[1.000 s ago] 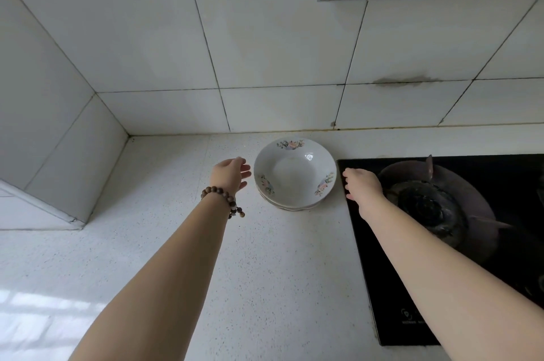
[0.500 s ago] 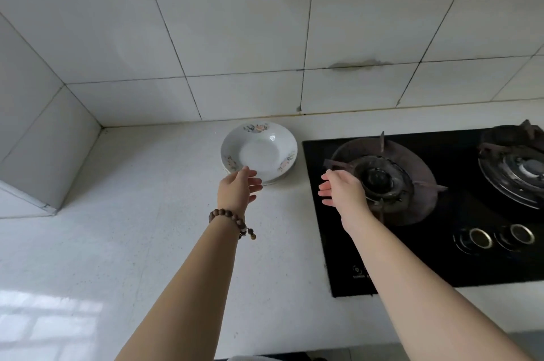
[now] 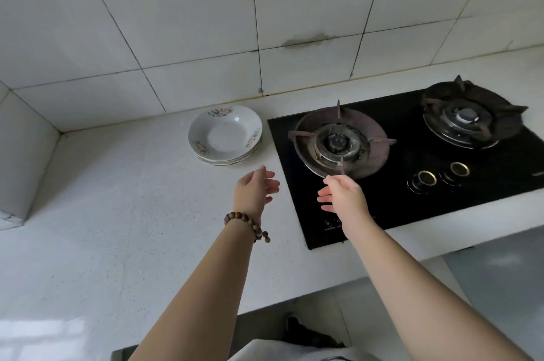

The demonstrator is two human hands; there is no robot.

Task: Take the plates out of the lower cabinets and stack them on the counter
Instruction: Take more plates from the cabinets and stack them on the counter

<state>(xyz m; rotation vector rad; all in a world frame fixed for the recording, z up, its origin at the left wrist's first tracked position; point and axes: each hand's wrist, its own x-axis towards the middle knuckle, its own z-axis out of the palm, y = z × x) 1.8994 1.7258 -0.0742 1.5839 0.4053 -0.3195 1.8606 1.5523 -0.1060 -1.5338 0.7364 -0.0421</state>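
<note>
Now, hands: my left hand [image 3: 255, 190] and right hand [image 3: 343, 196] are empty, fingers loosely spread.
Plates: the stack of plates [image 3: 225, 134] sits on the counter [image 3: 117, 213] — just beside the hob [image 3: 412, 166].
Risk: a careless next plate could nudge the stack onto the burner — chipping it.

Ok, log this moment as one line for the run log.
plates: stacked on counter beside stove | left hand: open, empty, short of stack | right hand: open, empty, over stove edge

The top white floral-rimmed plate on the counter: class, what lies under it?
Under the top white floral-rimmed plate show the rims of more stacked white plates; their insides and the white speckled counter below are covered.
</note>
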